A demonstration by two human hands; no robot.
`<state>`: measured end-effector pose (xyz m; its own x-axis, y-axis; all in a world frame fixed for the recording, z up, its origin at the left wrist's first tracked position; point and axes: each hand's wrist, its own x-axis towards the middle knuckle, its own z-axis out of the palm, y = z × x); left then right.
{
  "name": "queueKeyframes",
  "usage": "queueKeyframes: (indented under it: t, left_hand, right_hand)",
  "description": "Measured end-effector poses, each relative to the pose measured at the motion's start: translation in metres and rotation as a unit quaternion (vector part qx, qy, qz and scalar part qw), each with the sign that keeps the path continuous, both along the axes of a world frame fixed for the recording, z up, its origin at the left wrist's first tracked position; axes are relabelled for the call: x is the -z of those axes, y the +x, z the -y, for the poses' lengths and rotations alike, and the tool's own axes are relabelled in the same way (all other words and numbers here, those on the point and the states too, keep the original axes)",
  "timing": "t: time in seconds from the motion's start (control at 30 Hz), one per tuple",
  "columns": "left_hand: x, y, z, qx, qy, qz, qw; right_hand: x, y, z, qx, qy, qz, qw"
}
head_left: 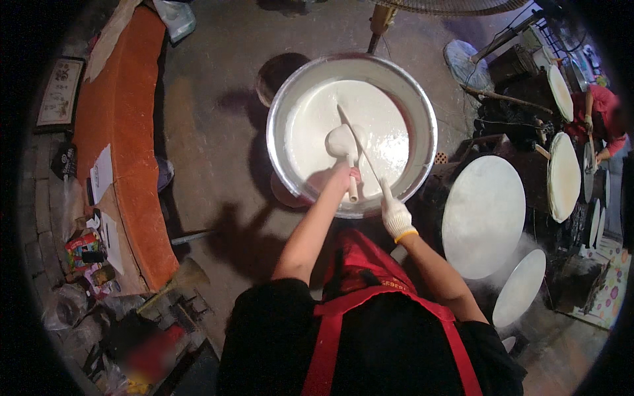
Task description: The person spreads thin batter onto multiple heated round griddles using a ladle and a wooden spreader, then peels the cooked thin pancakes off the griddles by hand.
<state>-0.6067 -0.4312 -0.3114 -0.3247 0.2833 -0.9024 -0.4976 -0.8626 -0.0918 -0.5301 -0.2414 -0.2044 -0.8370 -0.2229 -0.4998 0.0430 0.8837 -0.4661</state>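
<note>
A big round metal pot point(277, 142) holds white batter point(310, 119). Over it, my bare left hand point(343, 177) is wrapped round the pale handle of a ladle point(341, 140), whose rounded bowl is coated in batter. My right hand point(396, 216), in a white knit glove with a yellow cuff, grips a long thin spatula point(366, 156) near the pot's near rim. The spatula slants up and left across the pot, passing just beside the ladle bowl, and its tip ends over the batter. Whether the two tools touch I cannot tell.
Right of me are a large round white steaming surface point(484, 218) and a smaller one point(520, 288). Beyond them, a person in red point(604, 122) works by round pale sheets point(563, 177). An orange-covered table point(129, 132) stands left; a fan point(449, 5) is ahead.
</note>
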Motion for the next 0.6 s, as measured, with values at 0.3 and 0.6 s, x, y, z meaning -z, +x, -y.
queueKeyframes:
  t: [0.3, 0.6]
  left_hand:
    - [-0.191, 0.002, -0.042, -0.140, 0.013, -0.095, 0.985]
    - [-0.394, 0.071, -0.042, -0.079, -0.246, -0.353, 0.899]
  right_hand:
    - [-0.065, 0.094, -0.078, -0.031, -0.119, -0.102, 0.987]
    - [-0.132, 0.103, -0.112, -0.087, -0.161, -0.201, 0.962]
